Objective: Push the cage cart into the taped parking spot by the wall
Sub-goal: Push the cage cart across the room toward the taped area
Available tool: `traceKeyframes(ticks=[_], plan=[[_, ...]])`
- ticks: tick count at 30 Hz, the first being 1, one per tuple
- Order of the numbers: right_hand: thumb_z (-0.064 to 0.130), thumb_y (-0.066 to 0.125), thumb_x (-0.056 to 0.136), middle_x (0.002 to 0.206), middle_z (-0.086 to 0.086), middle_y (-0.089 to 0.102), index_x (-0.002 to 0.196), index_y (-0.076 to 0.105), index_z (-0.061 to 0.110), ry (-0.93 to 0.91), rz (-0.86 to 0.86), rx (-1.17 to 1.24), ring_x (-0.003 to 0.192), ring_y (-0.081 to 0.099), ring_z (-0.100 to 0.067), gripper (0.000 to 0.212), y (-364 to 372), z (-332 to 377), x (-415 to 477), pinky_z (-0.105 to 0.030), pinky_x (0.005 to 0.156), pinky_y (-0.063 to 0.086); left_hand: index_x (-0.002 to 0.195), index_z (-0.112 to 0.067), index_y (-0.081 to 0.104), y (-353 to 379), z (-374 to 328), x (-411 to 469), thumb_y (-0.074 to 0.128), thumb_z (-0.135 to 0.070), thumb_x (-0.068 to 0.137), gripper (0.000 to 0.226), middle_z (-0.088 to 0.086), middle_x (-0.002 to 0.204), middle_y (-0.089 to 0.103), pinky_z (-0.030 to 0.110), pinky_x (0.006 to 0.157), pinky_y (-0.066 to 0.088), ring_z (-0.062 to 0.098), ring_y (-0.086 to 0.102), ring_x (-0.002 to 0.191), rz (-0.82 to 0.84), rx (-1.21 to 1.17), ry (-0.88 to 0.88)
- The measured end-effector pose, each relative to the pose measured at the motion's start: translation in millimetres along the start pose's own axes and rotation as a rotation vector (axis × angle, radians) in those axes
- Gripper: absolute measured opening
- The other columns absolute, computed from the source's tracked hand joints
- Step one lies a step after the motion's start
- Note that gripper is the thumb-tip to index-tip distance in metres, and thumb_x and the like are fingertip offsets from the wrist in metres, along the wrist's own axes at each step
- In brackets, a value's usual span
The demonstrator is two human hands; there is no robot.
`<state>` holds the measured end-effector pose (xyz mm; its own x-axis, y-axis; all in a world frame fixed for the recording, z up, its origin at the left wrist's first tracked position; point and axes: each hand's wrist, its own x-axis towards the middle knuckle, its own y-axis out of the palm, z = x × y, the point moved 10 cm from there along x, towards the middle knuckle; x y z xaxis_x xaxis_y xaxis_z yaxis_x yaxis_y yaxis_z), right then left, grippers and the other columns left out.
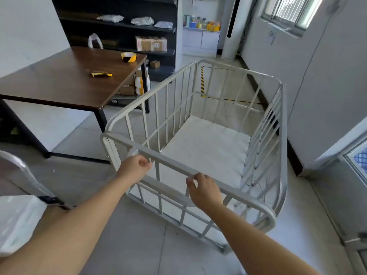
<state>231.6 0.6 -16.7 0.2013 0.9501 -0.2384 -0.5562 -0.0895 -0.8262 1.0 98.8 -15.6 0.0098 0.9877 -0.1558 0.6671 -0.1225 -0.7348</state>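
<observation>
A white metal cage cart (228, 70) with barred sides and a flat white floor stands in front of me on the tiled floor. My left hand (135, 167) grips the near top rail at its left part. My right hand (204, 190) rests on the same rail further right, fingers curled over it. Beyond the cart's far end, yellow-and-black striped tape (202, 80) marks a rectangle on the floor beside the right wall (317, 80). The tape shows only through the cart's bars, and part of it is hidden.
A brown table (65, 76) with black legs stands left of the cart, carrying a tape roll (128, 56) and a yellow cutter (101, 74). Dark shelves (119, 26) with parcels fill the back. Another cart's handle (17, 165) sits at the lower left.
</observation>
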Motion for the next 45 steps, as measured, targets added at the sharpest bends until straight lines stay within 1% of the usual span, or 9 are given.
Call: traceKeyframes(ticks=[6,14,18,21,27,35,40,42,45], plan=[[0.048,0.030,0.097,0.136,-0.005,0.048,0.133,0.042,0.016,-0.005,0.056,-0.145,0.128,0.038,-0.025,0.050,34.7,-13.5,2.6,-0.038,0.102,0.035,0.117,-0.014,0.060,14.3,7.5,11.4,0.059,-0.041,0.086,0.040,0.006,0.120,0.057,0.036,0.089,0.044,0.023,0.053,0.108,0.070,0.301,0.164],[0.049,0.021,0.098,0.120,-0.003,0.057,0.121,0.050,0.018,-0.093,0.046,-0.335,0.116,0.046,-0.025,0.048,59.7,-12.7,3.3,-0.035,0.102,0.031,0.134,-0.021,0.048,42.9,37.0,24.5,0.058,-0.057,0.081,0.065,-0.001,0.137,0.048,0.038,0.104,0.036,0.018,0.042,0.126,0.342,0.464,0.235],[0.066,-0.028,0.066,0.114,-0.003,0.061,0.116,0.052,0.020,-0.152,0.057,-0.399,0.120,0.045,-0.026,0.105,69.0,-11.3,3.9,-0.043,0.116,0.009,0.132,-0.023,0.050,47.5,33.7,27.5,0.058,-0.059,0.080,0.065,-0.005,0.122,0.057,0.033,0.100,0.037,0.016,0.047,0.117,0.351,0.578,0.332],[0.065,-0.041,0.054,0.112,-0.004,0.061,0.113,0.052,0.019,-0.176,0.077,-0.417,0.120,0.045,-0.027,0.119,74.0,-13.5,7.4,-0.047,0.117,0.001,0.127,-0.026,0.054,49.1,26.1,28.1,0.056,-0.057,0.083,0.054,-0.006,0.109,0.060,0.031,0.094,0.039,0.018,0.049,0.113,0.344,0.662,0.394],[0.062,-0.028,0.067,0.106,-0.005,0.062,0.107,0.052,0.018,-0.239,0.077,-0.439,0.113,0.049,-0.028,0.099,75.2,-9.5,8.8,-0.044,0.116,0.006,0.098,-0.027,0.061,52.4,24.1,31.9,0.052,-0.059,0.083,0.036,-0.010,0.088,0.058,0.032,0.080,0.045,0.014,0.050,0.097,0.390,0.738,0.435],[0.062,-0.027,0.071,0.096,-0.006,0.063,0.099,0.053,0.017,-0.307,0.036,-0.451,0.100,0.052,-0.029,0.096,69.4,-8.2,14.8,-0.043,0.110,0.021,0.099,-0.021,0.056,61.0,18.6,35.2,0.047,-0.059,0.086,0.040,-0.006,0.101,0.060,0.030,0.081,0.038,0.019,0.045,0.107,0.362,0.800,0.458],[0.059,-0.007,0.089,0.071,0.001,0.063,0.078,0.056,0.022,-0.298,-0.052,-0.514,0.076,0.059,-0.024,0.075,65.7,-24.5,28.7,-0.043,0.097,0.042,0.100,-0.021,0.051,71.5,11.4,38.9,0.042,-0.058,0.088,0.040,-0.004,0.104,0.058,0.036,0.108,0.027,0.019,0.048,0.107,0.379,0.868,0.513],[0.054,0.009,0.096,0.054,0.008,0.055,0.063,0.052,0.027,-0.285,-0.175,-0.567,0.058,0.055,-0.016,0.060,55.9,-29.8,30.9,-0.036,0.082,0.051,0.102,-0.021,0.050,76.8,6.4,40.1,0.039,-0.057,0.089,0.041,-0.003,0.107,0.056,0.033,0.106,0.027,0.019,0.045,0.109,0.386,0.886,0.540],[0.052,0.015,0.097,0.049,0.011,0.050,0.058,0.047,0.029,-0.336,-0.276,-0.546,0.052,0.051,-0.014,0.056,46.2,-33.8,35.8,-0.033,0.080,0.034,0.108,-0.019,0.049,87.1,-2.5,41.8,0.035,-0.056,0.092,0.042,-0.002,0.113,0.053,0.029,0.098,0.030,0.019,0.042,0.112,0.404,0.909,0.569]])
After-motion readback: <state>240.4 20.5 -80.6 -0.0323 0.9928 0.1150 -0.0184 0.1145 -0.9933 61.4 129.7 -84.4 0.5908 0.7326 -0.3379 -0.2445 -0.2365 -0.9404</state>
